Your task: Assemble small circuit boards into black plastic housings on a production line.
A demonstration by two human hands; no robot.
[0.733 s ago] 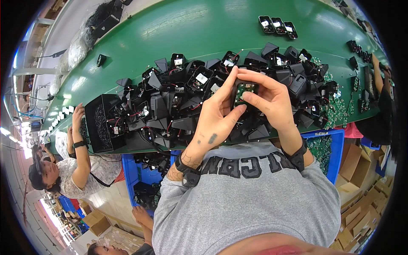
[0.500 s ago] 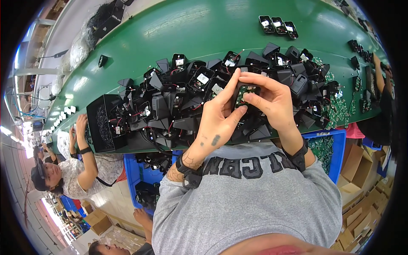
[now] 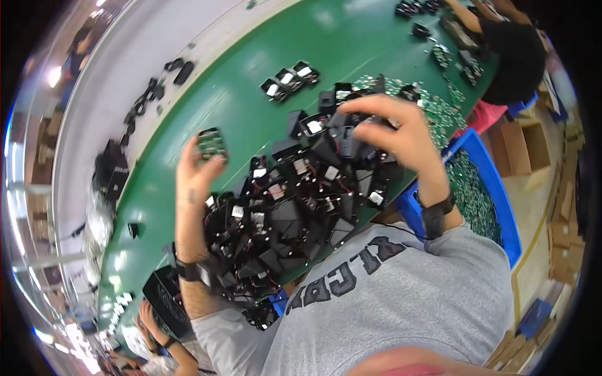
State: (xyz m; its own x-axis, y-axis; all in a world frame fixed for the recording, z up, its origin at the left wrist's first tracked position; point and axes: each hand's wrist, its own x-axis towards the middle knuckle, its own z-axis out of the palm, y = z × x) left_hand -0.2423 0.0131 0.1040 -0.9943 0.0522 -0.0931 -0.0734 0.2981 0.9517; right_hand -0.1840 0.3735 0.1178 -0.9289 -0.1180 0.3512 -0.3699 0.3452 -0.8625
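My left hand (image 3: 195,166) is raised over the left part of the green table, fingers closed round a small black housing with a green circuit board (image 3: 211,145) showing on top. To the right, my right hand (image 3: 398,131) hovers with thumb and fingers apart and nothing between them. Its fingertips are nearest to a dark grey casing (image 3: 348,143) at the edge of the heap. Between my arms lies a heap of black housings (image 3: 285,216), many with white parts and red wires inside. Both hands are slightly blurred.
Three opened housings (image 3: 288,80) stand in a row beyond the heap. Loose green circuit boards (image 3: 439,109) are spread at the right. A blue bin (image 3: 511,219) of boards stands by my right elbow. Co-workers sit at far right and lower left, near a black box (image 3: 164,294).
My hands have parted. The left has carried the housing with its board to the left; the right has let go and moved over the heap's right end. The view has turned.
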